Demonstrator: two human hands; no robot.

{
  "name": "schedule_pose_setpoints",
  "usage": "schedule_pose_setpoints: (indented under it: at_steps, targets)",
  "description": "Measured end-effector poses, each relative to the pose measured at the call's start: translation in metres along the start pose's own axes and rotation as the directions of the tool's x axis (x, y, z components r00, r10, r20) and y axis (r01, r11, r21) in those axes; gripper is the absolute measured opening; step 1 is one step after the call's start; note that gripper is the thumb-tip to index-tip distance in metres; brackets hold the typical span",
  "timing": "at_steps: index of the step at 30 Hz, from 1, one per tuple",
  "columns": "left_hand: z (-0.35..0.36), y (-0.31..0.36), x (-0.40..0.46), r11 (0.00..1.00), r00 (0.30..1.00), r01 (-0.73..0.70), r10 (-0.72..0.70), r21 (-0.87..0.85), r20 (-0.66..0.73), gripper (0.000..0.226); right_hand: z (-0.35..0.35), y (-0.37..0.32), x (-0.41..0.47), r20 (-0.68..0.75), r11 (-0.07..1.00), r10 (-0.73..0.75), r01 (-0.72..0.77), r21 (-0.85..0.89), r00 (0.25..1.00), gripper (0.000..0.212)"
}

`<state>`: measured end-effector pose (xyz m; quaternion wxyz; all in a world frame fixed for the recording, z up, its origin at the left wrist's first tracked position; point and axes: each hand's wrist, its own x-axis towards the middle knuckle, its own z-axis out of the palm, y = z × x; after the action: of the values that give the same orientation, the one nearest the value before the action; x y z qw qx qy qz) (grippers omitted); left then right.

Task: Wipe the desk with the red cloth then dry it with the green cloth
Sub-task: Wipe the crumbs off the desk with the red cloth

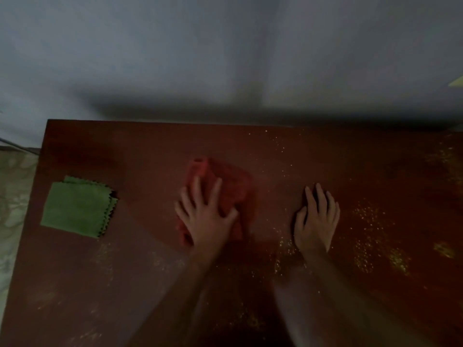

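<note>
A crumpled red cloth (pixel 233 186) lies near the middle of the dark brown desk (pixel 140 151). My left hand (pixel 204 216) presses flat on the cloth's near left part, fingers spread. My right hand (pixel 317 219) rests flat on the bare desk to the right of the cloth, fingers together, holding nothing. A folded green cloth (pixel 77 209) with zigzag edges sits near the desk's left edge, apart from both hands.
Yellowish crumbs (pixel 368 234) are scattered over the right half of the desk and near my right wrist. A grey wall (pixel 225 58) stands right behind the desk's far edge. A pale patterned floor (pixel 12 196) shows past the left edge.
</note>
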<state>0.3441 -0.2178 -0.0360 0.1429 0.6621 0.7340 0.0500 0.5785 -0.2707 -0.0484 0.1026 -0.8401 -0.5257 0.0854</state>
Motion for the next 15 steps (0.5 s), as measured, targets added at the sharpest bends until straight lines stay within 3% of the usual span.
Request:
schedule_pose_setpoints:
  at_steps: [2, 5, 10, 15]
  targets:
    - [-0.015, -0.031, 0.040, 0.995, 0.994, 0.099, -0.099, -0.009, -0.052, 0.079, 0.001, 0.000, -0.001, -0.019, 1.000, -0.009, 0.009, 0.006, 1.000, 0.051]
    - [-0.030, -0.057, 0.099, 0.992, 0.991, 0.123, -0.122, 0.003, -0.046, 0.085, 0.002, -0.002, 0.000, -0.042, 1.000, -0.008, 0.008, 0.007, 0.999, 0.051]
    - [-0.019, -0.014, 0.151, 0.986, 0.986, 0.165, -0.164, 0.025, -0.030, 0.085, 0.003, -0.001, 0.000, -0.050, 1.000, -0.013, 0.012, -0.022, 0.999, 0.050]
    - [-0.001, 0.052, 0.137, 0.997, 1.000, -0.006, 0.004, 0.072, 0.026, 0.082, 0.003, -0.001, 0.001, -0.056, 1.000, -0.021, 0.021, 0.004, 0.998, 0.050]
